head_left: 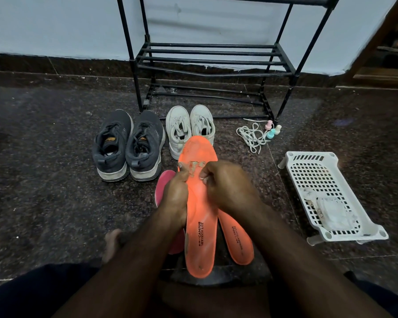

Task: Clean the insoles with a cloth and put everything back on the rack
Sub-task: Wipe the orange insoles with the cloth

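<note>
Head view: the long orange foam insole (pixel 200 203) runs near-to-far between both hands; left hand (pixel 175 196) grips its left edge, right hand (pixel 225 187) fingertips pinch its worn middle.

1. I'm seeing a dim, cool indoor feed; the wall (pixel 55 24) is the brightest patch, pale and evenly lit.
2. The dark speckled floor (pixel 44 157) throws back a faint sheen at the far right.
3. Soft shadow of the rack (pixel 207 60) falls on the wall behind it.
4. The right hand (pixel 225 182) smears with motion blur; the left hand (pixel 175 191) is a bit crisper.
5. Wide-angle bend: the rack posts lean and the skirting curves toward the edges.
6. Bottom edge sinks into near-black, detail lost.
</note>
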Available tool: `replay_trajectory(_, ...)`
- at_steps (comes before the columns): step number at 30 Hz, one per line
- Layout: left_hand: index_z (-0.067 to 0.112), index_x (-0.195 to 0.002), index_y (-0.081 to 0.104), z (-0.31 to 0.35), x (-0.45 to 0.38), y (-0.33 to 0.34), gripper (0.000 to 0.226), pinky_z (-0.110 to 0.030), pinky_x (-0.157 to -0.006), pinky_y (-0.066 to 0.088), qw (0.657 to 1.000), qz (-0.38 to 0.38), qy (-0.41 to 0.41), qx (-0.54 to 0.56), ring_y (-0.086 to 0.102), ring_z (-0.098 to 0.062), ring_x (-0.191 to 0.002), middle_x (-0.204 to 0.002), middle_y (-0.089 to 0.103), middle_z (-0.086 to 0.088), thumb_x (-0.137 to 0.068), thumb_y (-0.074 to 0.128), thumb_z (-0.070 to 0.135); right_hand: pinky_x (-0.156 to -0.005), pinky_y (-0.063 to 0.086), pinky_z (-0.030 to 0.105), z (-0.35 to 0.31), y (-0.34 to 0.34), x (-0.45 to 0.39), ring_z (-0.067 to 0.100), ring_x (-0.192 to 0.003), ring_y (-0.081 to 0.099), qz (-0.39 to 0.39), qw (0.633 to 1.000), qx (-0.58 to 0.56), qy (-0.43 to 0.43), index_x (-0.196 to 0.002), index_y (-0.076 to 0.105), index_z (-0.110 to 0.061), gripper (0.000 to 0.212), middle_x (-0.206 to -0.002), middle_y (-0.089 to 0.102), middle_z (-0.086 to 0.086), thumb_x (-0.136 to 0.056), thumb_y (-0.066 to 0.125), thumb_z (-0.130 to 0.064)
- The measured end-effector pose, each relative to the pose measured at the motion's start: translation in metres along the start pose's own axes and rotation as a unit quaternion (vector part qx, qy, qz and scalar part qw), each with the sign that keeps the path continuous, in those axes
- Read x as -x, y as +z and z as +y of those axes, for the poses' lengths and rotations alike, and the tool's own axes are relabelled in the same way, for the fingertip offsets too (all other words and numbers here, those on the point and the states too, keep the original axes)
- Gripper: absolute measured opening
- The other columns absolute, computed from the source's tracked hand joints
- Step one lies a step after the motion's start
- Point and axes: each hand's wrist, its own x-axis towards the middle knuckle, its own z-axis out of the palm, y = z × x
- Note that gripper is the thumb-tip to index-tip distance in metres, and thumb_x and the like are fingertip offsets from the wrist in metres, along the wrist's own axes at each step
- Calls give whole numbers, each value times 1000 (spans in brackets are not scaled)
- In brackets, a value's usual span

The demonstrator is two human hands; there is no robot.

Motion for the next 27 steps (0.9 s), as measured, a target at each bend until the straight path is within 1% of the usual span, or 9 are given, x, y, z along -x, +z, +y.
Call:
replay_trajectory(3, 4, -102, 65, 1, -2, -2, 56, -43, -80, 52, 1000, -5, -2, 12, 74, -28, -77, -87, 75, -17, -105, 31, 48, -76, 43, 24, -6, -2, 4, 11, -93, 62, -32, 998, -60, -1, -93, 71, -21, 15, -94, 71, -7, -85, 62, -13)
replay_trajectory(7, 5, -110, 66, 0, -4, -6, 55, -44, -92, 49, 999, -23, -31, 12, 70, -30, -94, -101, 73, -18, -106, 28, 45, -82, 44, 34, -4, 2, 0, 19, -92, 60, 66, 997, -42, 2, -92, 69, -19, 15, -96, 65, 2, -84, 60, -12)
replay_trajectory(10, 6, -112, 66, -1, -6, -8, 53, -42, -87, 51, 1000, 0, -16, -5, 72, -28, -90, -99, 74, -16, -106, 31, 46, -82, 48, 35, -5, 7, 1, 22, -94, 61, 9, 1000, -1, 1, -93, 70, -20, 15, -97, 68, 3, -86, 58, -16)
replay_trajectory(13, 5, -120, 65, 0, -5, -5, 59, -45, -93, 51, 1000, 0, -12, -16, 69, -31, -99, -111, 72, -17, -102, 34, 52, -82, 51, 33, -8, 3, 3, 19, -93, 64, -60, 998, 17, -18, -90, 72, -19, 14, -93, 72, -1, -84, 60, -16)
replay_trajectory(15, 5, -113, 67, 0, -5, -5, 56, -44, -89, 52, 1000, 6, -10, -13, 71, -29, -93, -105, 73, -16, -103, 34, 50, -81, 50, 30, -8, -2, 3, 17, -91, 65, -86, 996, -6, -15, -88, 72, -19, 14, -90, 73, -3, -82, 61, -14)
replay_trajectory(19, 7, -105, 67, -1, -5, -6, 52, -42, -81, 50, 1000, -2, -19, 3, 74, -27, -79, -92, 75, -15, -107, 30, 43, -80, 49, 36, -4, -1, 0, 22, -92, 62, 23, 1000, -15, -14, -92, 71, -19, 19, -94, 68, 3, -83, 57, -10)
replay_trajectory(21, 7, -105, 68, -3, -6, -8, 53, -42, -80, 50, 1000, 3, -21, 1, 74, -26, -78, -91, 75, -14, -107, 29, 43, -80, 48, 38, -5, 4, -1, 24, -93, 60, 40, 999, -6, -14, -95, 70, -19, 18, -95, 66, 5, -85, 57, -12)
replay_trajectory(23, 8, -106, 68, -3, -8, -8, 54, -42, -83, 52, 1000, 13, -9, -9, 72, -27, -83, -93, 74, -14, -105, 32, 48, -82, 49, 36, -9, 6, 1, 21, -94, 61, 11, 1000, -17, -14, -93, 70, -20, 15, -95, 68, 2, -86, 59, -14)
replay_trajectory(27, 7, -124, 65, 1, -12, -10, 61, -45, -96, 52, 1000, 25, 7, -14, 67, -31, -107, -122, 69, -17, -100, 38, 56, -81, 50, 33, -12, 1, 2, 16, -90, 64, -86, 996, -28, -16, -88, 71, -19, 13, -88, 72, -3, -83, 61, -13)
